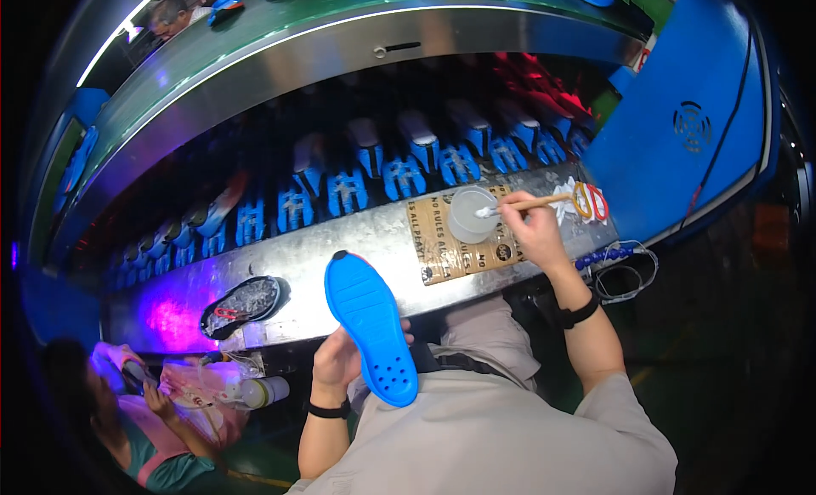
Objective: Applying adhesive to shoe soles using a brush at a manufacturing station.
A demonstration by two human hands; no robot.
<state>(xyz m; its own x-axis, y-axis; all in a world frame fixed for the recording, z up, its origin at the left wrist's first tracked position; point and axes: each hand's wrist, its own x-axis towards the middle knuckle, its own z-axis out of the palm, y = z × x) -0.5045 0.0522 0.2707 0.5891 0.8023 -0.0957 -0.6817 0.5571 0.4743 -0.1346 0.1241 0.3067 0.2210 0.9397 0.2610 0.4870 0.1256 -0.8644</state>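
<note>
My left hand (338,359) grips a blue shoe sole (371,321) from beneath, at the near edge of the metal bench. Its hollow inner side faces up, with a group of round holes at the heel and a dark spot at the toe tip. Over the bench, my right hand (537,233) is closed on a wooden-handled brush (529,205). The white brush tip is at the mouth of a translucent cup (469,226); whether it touches the contents I cannot tell. Under the cup lies a flat piece of printed brown cardboard (435,255).
Blue clamps (347,193) stand in a row behind the metal bench (310,240). Yellow-and-red-handled scissors (586,201) lie right; a dark sole-shaped tray (246,306) lies left. A green conveyor (340,20) carries blue soles. A co-worker (157,435) sits left; a blue panel (697,112) stands right.
</note>
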